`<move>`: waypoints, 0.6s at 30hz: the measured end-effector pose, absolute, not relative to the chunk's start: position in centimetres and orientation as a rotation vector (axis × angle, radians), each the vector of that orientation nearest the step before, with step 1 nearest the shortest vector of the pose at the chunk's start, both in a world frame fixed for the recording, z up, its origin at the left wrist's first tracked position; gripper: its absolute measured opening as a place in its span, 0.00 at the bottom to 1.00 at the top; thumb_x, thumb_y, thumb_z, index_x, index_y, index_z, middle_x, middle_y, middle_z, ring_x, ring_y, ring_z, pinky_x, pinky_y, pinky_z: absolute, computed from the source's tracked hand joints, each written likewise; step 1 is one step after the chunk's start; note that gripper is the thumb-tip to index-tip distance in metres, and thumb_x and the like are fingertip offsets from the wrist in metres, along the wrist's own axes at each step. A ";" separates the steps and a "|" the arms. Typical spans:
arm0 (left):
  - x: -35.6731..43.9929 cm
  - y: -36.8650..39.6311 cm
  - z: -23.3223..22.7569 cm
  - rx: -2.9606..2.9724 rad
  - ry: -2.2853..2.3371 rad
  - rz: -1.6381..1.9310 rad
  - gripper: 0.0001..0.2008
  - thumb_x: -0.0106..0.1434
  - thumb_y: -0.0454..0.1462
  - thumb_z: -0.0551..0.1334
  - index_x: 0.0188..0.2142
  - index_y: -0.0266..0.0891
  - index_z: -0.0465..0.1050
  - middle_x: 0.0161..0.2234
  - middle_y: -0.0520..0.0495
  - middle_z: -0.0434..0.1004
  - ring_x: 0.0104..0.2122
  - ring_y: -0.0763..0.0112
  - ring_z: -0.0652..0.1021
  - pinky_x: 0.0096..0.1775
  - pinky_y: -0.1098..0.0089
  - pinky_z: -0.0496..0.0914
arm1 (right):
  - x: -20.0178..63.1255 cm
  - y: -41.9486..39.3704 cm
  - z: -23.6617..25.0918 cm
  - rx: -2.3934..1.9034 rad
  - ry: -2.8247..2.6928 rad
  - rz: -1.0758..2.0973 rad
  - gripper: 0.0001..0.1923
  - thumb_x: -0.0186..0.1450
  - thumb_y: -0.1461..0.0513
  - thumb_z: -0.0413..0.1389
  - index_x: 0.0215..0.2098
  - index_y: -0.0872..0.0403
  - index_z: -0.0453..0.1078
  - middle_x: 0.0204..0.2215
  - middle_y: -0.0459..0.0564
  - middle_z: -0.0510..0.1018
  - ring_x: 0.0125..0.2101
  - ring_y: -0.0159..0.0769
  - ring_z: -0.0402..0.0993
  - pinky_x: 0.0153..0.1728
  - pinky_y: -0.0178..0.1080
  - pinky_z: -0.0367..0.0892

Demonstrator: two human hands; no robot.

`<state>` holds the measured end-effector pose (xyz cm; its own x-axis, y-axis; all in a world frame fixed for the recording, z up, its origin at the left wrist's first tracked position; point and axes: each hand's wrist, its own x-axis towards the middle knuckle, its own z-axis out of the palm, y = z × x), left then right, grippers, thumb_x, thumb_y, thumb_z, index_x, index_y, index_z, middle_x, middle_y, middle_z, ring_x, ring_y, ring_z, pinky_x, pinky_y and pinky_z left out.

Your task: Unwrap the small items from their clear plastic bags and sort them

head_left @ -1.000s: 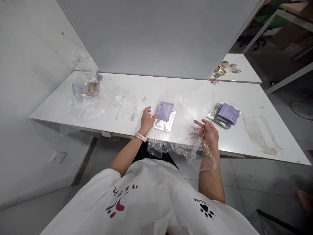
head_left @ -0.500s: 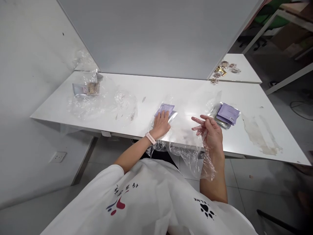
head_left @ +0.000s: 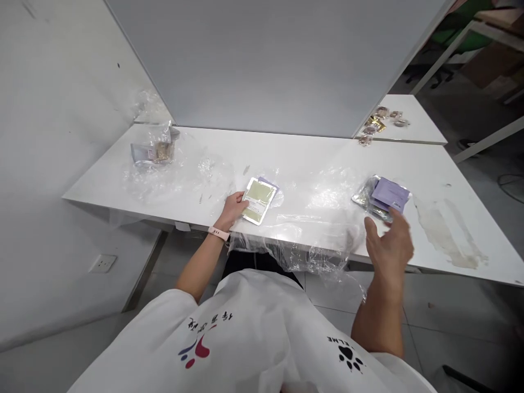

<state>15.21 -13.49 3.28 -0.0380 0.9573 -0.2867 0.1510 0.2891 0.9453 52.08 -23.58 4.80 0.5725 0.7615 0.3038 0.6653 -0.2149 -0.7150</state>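
Note:
My left hand (head_left: 234, 210) is closed on the lower left edge of a flat green packet (head_left: 261, 192) with a silver border and a white label. A purple packet (head_left: 273, 184) peeks out behind the green one's upper right. At the right, my right hand (head_left: 391, 240) is slightly blurred, its thumb apart from the fingers and nothing visible between them. Its fingertips reach the near edge of a pile of purple packets (head_left: 391, 192), and I cannot tell if they touch. A silver packet (head_left: 362, 197) lies under the pile's left side.
Clear plastic film (head_left: 323, 218) spreads over the white table (head_left: 303, 153) and hangs off its front edge. Farther left lies a silver and brown package (head_left: 164, 152) in clear plastic. Small wrapped pieces (head_left: 374, 124) sit beside the grey partition (head_left: 270, 65).
My right hand has left the plastic film and moved right to the purple pile. My left hand has shifted left, and the green packet now shows in it.

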 end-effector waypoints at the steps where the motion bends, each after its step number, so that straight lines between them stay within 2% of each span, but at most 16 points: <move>1: 15.0 -13.7 3.0 1.066 1.440 0.935 0.22 0.57 0.32 0.63 0.52 0.33 0.73 0.49 0.38 0.80 0.46 0.58 0.81 0.44 0.65 0.75 | 51.6 -24.1 5.6 -1.914 -1.173 -0.006 0.29 0.64 0.51 0.59 0.61 0.52 0.67 0.59 0.60 0.72 0.54 0.53 0.73 0.56 0.62 0.65; 3: 14.8 -13.9 2.6 1.036 1.407 0.964 0.21 0.57 0.33 0.64 0.52 0.33 0.73 0.48 0.38 0.81 0.45 0.59 0.81 0.44 0.65 0.75 | 50.0 -24.6 7.4 -1.720 -1.205 0.005 0.24 0.68 0.52 0.57 0.60 0.49 0.68 0.58 0.57 0.73 0.56 0.48 0.72 0.57 0.58 0.67; 6: 14.7 -13.7 2.4 1.024 1.386 0.987 0.21 0.56 0.33 0.66 0.50 0.33 0.73 0.48 0.39 0.81 0.44 0.60 0.81 0.44 0.64 0.76 | 46.2 -23.0 8.9 -1.464 -1.328 0.616 0.16 0.71 0.52 0.54 0.53 0.47 0.72 0.51 0.50 0.78 0.50 0.41 0.76 0.52 0.52 0.73; 8: 14.8 -13.6 2.3 1.015 1.386 0.990 0.20 0.55 0.33 0.68 0.49 0.34 0.74 0.47 0.39 0.81 0.43 0.61 0.81 0.44 0.63 0.76 | 43.5 -20.1 8.3 -1.431 -1.508 0.965 0.16 0.71 0.52 0.54 0.54 0.47 0.72 0.54 0.51 0.77 0.52 0.42 0.75 0.54 0.54 0.71; 12: 14.7 -13.4 1.8 1.001 1.370 1.017 0.19 0.53 0.33 0.69 0.45 0.34 0.75 0.43 0.42 0.81 0.40 0.63 0.81 0.43 0.63 0.76 | 39.4 -12.8 5.0 -1.497 -1.686 1.022 0.26 0.66 0.50 0.59 0.60 0.50 0.68 0.62 0.58 0.69 0.59 0.53 0.67 0.56 0.59 0.67; 15: 14.6 -13.4 1.3 0.994 1.311 1.059 0.19 0.51 0.33 0.70 0.44 0.34 0.75 0.40 0.43 0.81 0.39 0.65 0.80 0.42 0.64 0.75 | 37.6 -9.1 3.2 -1.484 -1.702 1.177 0.30 0.63 0.49 0.62 0.59 0.53 0.68 0.56 0.61 0.74 0.51 0.50 0.74 0.49 0.54 0.72; 18: 14.3 -13.4 0.9 0.992 1.268 1.098 0.20 0.49 0.34 0.71 0.43 0.34 0.75 0.38 0.45 0.80 0.38 0.66 0.80 0.41 0.66 0.75 | 36.7 -8.0 2.9 -1.403 -1.652 1.204 0.25 0.59 0.50 0.65 0.49 0.53 0.72 0.45 0.56 0.79 0.40 0.43 0.76 0.39 0.45 0.74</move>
<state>14.26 -13.37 0.85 -0.0141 0.9771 -0.2121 -0.0704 0.2107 0.9750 36.74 -8.00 2.89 -0.2157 0.9731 -0.0814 0.3758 0.0057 -0.9267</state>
